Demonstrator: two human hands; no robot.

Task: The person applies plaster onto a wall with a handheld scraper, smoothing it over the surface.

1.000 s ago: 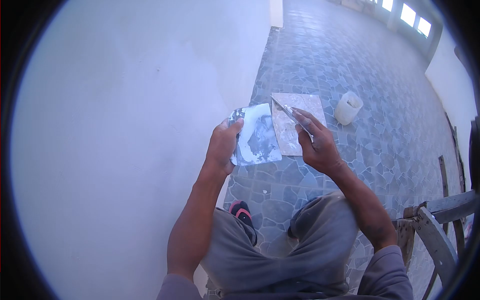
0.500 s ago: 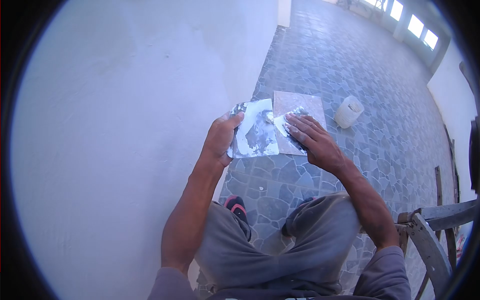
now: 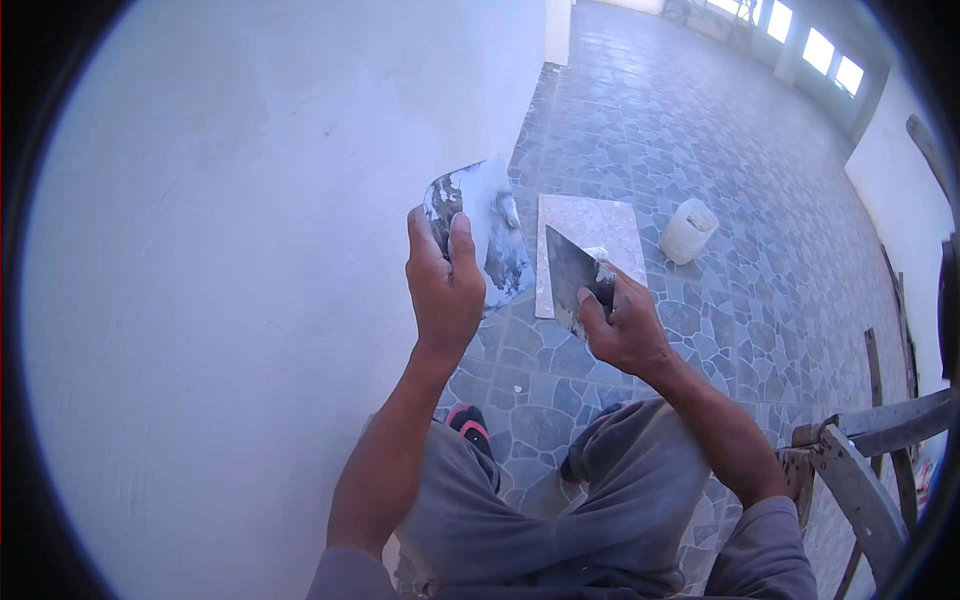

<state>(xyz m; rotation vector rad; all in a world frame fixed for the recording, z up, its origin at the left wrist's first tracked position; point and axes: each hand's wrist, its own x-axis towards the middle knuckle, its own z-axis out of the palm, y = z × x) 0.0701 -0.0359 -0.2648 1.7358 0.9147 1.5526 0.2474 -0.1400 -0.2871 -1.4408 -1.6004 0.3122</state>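
The left hand (image 3: 447, 295) is closed on the left edge of a white-smeared plate (image 3: 495, 215). Just right of it, the right hand (image 3: 630, 325) grips a scraper (image 3: 570, 268), thumb bent over it, above a board (image 3: 595, 228) on the floor (image 3: 770, 300). Farther right sits a plastic jug (image 3: 688, 234).

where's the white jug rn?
Head view, right of centre: the white jug is on the floor, just right of the board, beyond the right hand.
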